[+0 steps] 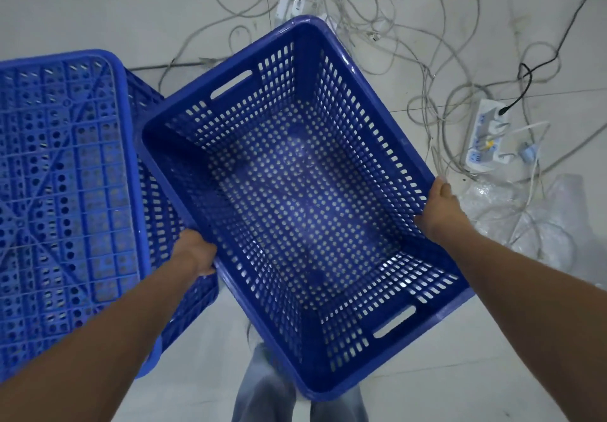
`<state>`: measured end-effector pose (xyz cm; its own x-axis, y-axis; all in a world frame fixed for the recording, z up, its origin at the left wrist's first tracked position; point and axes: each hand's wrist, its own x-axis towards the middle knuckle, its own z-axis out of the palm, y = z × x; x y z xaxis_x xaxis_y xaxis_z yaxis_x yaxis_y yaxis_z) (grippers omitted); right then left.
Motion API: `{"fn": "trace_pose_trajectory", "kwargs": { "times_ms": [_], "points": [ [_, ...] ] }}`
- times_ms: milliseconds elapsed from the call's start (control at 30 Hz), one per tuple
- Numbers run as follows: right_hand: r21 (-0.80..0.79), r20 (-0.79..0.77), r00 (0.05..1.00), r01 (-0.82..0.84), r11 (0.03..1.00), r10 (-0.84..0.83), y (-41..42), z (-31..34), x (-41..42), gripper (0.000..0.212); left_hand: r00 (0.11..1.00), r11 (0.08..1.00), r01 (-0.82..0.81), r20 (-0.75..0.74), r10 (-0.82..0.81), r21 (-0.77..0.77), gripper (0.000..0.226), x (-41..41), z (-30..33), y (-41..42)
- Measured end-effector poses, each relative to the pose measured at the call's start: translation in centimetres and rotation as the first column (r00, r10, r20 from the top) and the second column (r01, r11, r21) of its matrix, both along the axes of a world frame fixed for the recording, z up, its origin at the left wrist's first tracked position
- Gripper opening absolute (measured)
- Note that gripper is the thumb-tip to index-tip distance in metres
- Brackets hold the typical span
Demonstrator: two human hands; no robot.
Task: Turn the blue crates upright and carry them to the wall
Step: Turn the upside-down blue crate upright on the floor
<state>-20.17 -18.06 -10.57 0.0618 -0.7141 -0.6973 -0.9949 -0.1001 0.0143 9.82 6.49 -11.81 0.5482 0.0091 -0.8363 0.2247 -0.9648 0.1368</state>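
Note:
An upright blue perforated crate (295, 191) fills the middle of the view, its open top facing me, held above the floor and turned at an angle. My left hand (197, 252) grips its left long rim. Over on the opposite long rim, my right hand (440, 209) holds the crate. A second blue crate (65, 191) lies upside down on the floor at the left, its ribbed bottom facing up, partly tucked behind the held crate.
Tangled white cables (377, 10) spread over the tiled floor behind and to the right. A white power strip (486, 135) with a black plug lies at the right, beside crumpled clear plastic wrap (532, 218). My trouser legs (272, 388) show below the crate.

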Motion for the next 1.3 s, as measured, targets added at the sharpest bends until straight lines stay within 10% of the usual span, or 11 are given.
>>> {"fn": "trace_pose_trajectory", "kwargs": {
  "times_ms": [167,400,600,1000,1300],
  "points": [
    [0.040,-0.047,0.999,-0.020,0.999,0.022,-4.5,0.8,0.6,0.088,0.927,0.936,-0.347,-0.179,0.331,-0.063,0.012,-6.0,-0.3,1.5],
    [-0.007,0.010,1.000,0.011,1.000,-0.011,-6.2,0.0,2.4,0.084,0.917,0.924,-0.381,-0.138,0.375,-0.020,0.035,-8.0,-1.1,2.2],
    [-0.004,0.012,1.000,-0.022,1.000,0.022,-7.7,0.1,3.0,0.092,0.894,0.902,-0.432,-0.146,0.424,-0.020,0.007,-11.4,-0.9,2.3],
    [0.005,0.138,0.968,-0.210,0.978,0.208,-8.2,-0.2,9.3,0.084,0.423,0.524,-0.831,-0.398,0.814,0.188,0.024,-23.2,0.7,2.5],
    [-0.005,0.178,0.966,-0.192,0.981,0.189,-7.7,-0.4,11.2,0.083,0.593,0.769,-0.605,-0.526,0.610,0.209,0.017,-22.9,1.8,3.2]
  ]
}}
